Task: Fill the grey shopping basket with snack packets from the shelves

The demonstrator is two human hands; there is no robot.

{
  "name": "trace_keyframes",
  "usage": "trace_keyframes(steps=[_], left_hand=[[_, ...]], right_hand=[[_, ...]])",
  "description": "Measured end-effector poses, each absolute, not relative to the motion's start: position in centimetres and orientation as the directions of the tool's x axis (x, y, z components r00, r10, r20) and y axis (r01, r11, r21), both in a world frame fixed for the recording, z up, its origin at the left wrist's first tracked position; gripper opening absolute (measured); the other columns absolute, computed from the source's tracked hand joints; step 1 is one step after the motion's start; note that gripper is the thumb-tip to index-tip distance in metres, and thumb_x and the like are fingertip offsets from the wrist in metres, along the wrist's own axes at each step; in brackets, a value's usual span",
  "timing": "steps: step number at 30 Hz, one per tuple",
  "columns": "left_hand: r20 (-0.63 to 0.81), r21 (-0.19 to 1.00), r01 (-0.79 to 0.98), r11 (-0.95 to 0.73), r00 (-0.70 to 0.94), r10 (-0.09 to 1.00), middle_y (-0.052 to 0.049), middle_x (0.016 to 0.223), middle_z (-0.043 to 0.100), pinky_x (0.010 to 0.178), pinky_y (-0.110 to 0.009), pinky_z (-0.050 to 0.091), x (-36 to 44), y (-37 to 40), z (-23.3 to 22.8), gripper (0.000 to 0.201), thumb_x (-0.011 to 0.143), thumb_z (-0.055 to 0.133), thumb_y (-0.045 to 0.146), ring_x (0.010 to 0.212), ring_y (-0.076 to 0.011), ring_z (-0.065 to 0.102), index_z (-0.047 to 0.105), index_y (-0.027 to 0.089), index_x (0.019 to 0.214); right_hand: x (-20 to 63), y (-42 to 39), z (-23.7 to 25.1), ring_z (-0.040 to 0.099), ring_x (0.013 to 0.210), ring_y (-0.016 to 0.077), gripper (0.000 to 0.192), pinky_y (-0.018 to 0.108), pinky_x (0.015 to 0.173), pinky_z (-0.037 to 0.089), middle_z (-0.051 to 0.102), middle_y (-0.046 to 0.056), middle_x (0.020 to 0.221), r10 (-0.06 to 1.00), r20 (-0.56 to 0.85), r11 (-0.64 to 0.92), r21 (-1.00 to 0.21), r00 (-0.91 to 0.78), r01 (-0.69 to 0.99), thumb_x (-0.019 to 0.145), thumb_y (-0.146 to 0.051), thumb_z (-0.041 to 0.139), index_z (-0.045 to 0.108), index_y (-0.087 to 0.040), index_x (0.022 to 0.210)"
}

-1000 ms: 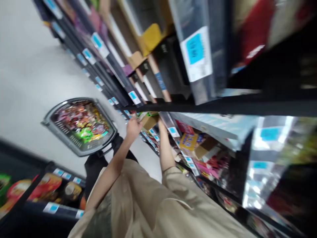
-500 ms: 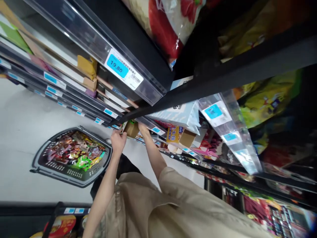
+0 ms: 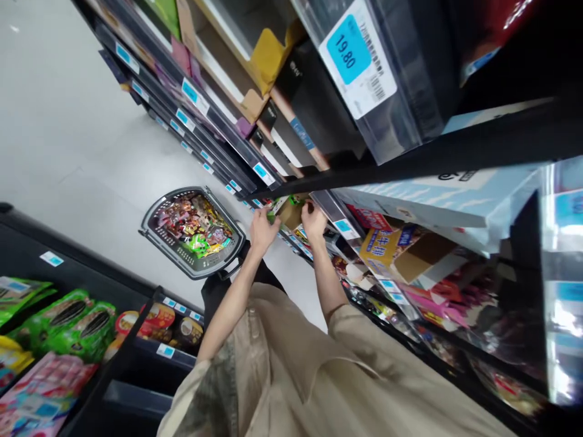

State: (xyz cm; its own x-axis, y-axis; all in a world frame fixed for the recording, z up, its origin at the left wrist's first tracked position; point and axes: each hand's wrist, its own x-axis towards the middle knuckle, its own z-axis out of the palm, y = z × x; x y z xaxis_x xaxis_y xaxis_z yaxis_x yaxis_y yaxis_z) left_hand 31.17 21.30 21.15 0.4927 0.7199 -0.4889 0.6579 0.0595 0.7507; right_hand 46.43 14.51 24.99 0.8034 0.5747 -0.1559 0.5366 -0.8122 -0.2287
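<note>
My left hand [image 3: 263,229] and my right hand [image 3: 314,220] both grip a small brown cardboard display box [image 3: 290,212] with green packets in it. I hold the box at the edge of a low store shelf [image 3: 339,213]. The left hand is on its left side, the right hand on its right side. Both arms reach out from beige sleeves. A grey shopping basket [image 3: 152,229] full of colourful snack packets stands on the pale floor just left of my hands.
Black shelving with blue price tags runs along the right, one tag [image 3: 351,51] reading 19.80. Boxes and packets fill the shelves [image 3: 387,246]. A second rack with green snack bags [image 3: 68,321] stands at lower left. Pale floor [image 3: 68,133] lies between.
The view has swung and tilted. My right hand has come back out from under the shelf onto the box's right side; both hands now hold the box slightly nearer me.
</note>
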Motion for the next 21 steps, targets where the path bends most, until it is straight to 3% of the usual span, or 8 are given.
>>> trace_keyframes(steps=[5, 7, 10, 13, 17, 19, 21], left_hand=[[-0.395, 0.86, 0.497, 0.117, 0.501, 0.77, -0.01, 0.129, 0.065, 0.09, -0.031, 0.056, 28.3, 19.7, 20.0, 0.034, 0.099, 0.057, 0.028, 0.096, -0.0166, 0.07, 0.061, 0.02, 0.132], [-0.402, 0.866, 0.478, 0.149, 0.487, 0.776, -0.01, 0.127, 0.067, 0.092, -0.03, 0.056, 25.3, 19.1, 17.9, 0.033, 0.1, 0.054, 0.026, 0.098, -0.0159, 0.07, 0.062, 0.019, 0.132], [-0.635, 0.708, 0.627, 0.325, 0.362, 0.683, -0.008, 0.118, 0.073, 0.096, -0.03, 0.054, 18.1, 18.6, 13.6, 0.028, 0.095, 0.059, 0.02, 0.099, -0.0174, 0.071, 0.069, 0.02, 0.12], [-0.822, 0.442, 0.746, 0.499, 0.114, 0.558, -0.009, 0.098, 0.077, 0.097, -0.039, 0.054, 8.6, 17.6, 10.2, 0.013, 0.087, 0.066, 0.018, 0.098, -0.024, 0.071, 0.072, 0.018, 0.099], [-0.856, 0.265, 0.744, 0.614, -0.112, 0.505, -0.007, 0.078, 0.072, 0.093, -0.051, 0.052, -2.6, 15.0, 8.6, 0.007, 0.087, 0.063, 0.022, 0.093, -0.031, 0.072, 0.067, 0.023, 0.082], [-0.847, 0.243, 0.696, 0.676, -0.186, 0.497, -0.007, 0.075, 0.07, 0.092, -0.05, 0.052, -6.3, 12.8, 8.0, 0.007, 0.088, 0.062, 0.025, 0.09, -0.0314, 0.072, 0.067, 0.023, 0.084], [-0.828, 0.303, 0.553, 0.776, -0.25, 0.501, -0.008, 0.077, 0.071, 0.089, -0.047, 0.053, -8.4, 9.9, 6.9, 0.009, 0.086, 0.064, 0.027, 0.084, -0.0303, 0.072, 0.069, 0.021, 0.089]], right_hand=[[42.4, 12.8, 25.8, 0.07, 0.11, 0.0267, 0.037, 0.043, 0.102, 0.054, 0.074, 0.018, 0.111, 0.696, 0.057, -0.664, -0.326, 0.716, 0.672, 0.1, -0.034, 0.04, 0.071, -0.016, 0.11], [39.1, 12.1, 26.0, 0.069, 0.107, 0.0282, 0.036, 0.046, 0.096, 0.056, 0.072, 0.017, 0.109, 0.721, 0.062, -0.631, -0.353, 0.69, 0.691, 0.101, -0.038, 0.041, 0.07, -0.019, 0.112], [33.4, 11.1, 25.0, 0.068, 0.095, 0.0286, 0.031, 0.048, 0.092, 0.057, 0.07, 0.015, 0.098, 0.836, -0.132, -0.526, -0.47, 0.532, 0.709, 0.102, -0.037, 0.043, 0.07, -0.023, 0.106], [27.8, 11.1, 21.8, 0.067, 0.097, 0.0275, 0.029, 0.044, 0.094, 0.056, 0.07, 0.013, 0.098, 0.917, -0.364, -0.373, -0.637, 0.163, 0.675, 0.102, -0.033, 0.044, 0.07, -0.024, 0.11], [23.4, 12.9, 14.7, 0.064, 0.114, 0.0271, 0.038, 0.041, 0.105, 0.052, 0.068, 0.015, 0.124, 0.78, -0.586, -0.333, -0.686, -0.22, 0.647, 0.097, -0.026, 0.056, 0.062, -0.019, 0.134], [22.5, 14.4, 10.4, 0.062, 0.121, 0.028, 0.048, 0.042, 0.109, 0.05, 0.064, 0.018, 0.134, 0.687, -0.676, -0.355, -0.631, -0.265, 0.689, 0.094, -0.021, 0.061, 0.056, -0.015, 0.141], [22.1, 16.4, 5.7, 0.058, 0.129, 0.0293, 0.057, 0.043, 0.114, 0.046, 0.059, 0.02, 0.141, 0.637, -0.722, -0.331, -0.573, -0.271, 0.75, 0.091, -0.016, 0.064, 0.052, -0.012, 0.146]])
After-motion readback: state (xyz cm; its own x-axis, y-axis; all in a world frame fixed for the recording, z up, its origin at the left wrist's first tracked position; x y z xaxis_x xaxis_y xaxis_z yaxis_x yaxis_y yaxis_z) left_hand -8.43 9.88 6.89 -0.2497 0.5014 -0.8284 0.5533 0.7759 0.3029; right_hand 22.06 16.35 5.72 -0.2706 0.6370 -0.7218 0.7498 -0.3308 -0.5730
